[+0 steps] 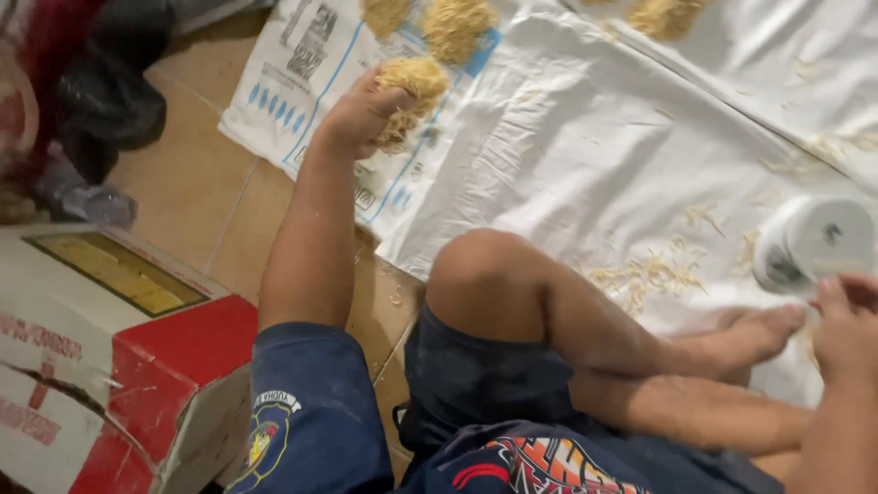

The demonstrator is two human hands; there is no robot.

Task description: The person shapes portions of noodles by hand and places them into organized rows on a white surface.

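In the head view the left hand (361,114) stretches out over the white sack sheet (585,137), fingers clenched around a clump of pale noodles (413,87); two more noodle heaps (457,26) lie just beyond the fingertips. The right hand (846,325) sits at the frame's edge, its grip unclear, with a white roll (814,240) just past its fingers and a bent knee (485,274) between the hands; a red-and-white carton (110,357) stands well behind the left fingers.

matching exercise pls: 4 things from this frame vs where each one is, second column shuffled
1. noodle clump
2. white roll
3. red and white carton
4. loose noodle bits

A. on the tiled floor, lower left
B. gripped in the left hand
C. scattered on the white sack sheet, near the knee
D. at the right edge, just above the right hand

Pairs: 1-B, 2-D, 3-A, 4-C
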